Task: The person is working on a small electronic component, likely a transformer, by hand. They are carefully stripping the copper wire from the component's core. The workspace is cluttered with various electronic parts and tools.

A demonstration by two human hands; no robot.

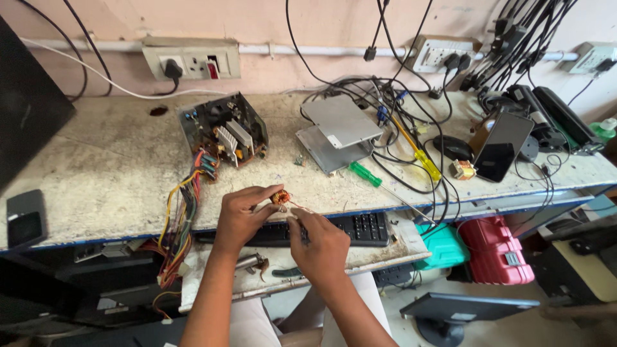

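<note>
While my left hand (241,215) pinches the copper coil (279,198) above the counter's (116,167) front edge, my right hand (318,241) grips its wire end; I'd pull gently, keeping the coil steady.

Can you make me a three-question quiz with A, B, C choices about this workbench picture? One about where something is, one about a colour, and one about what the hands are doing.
1. Where does the open power supply box sit?
A. On the bench, below the wall socket
B. On the floor
C. On the red case

2. What colour is the handle of the screwdriver nearest the metal drives?
A. Blue
B. Green
C. White

3. What is the left hand doing?
A. Lying flat on the keyboard
B. Pinching a small copper coil
C. Holding a phone

Answers:
1 A, it rests on the bench top under the socket.
2 B, the handle is bright green.
3 B, its fingertips grip the coil while the right hand pinches a wire beside it.
</note>
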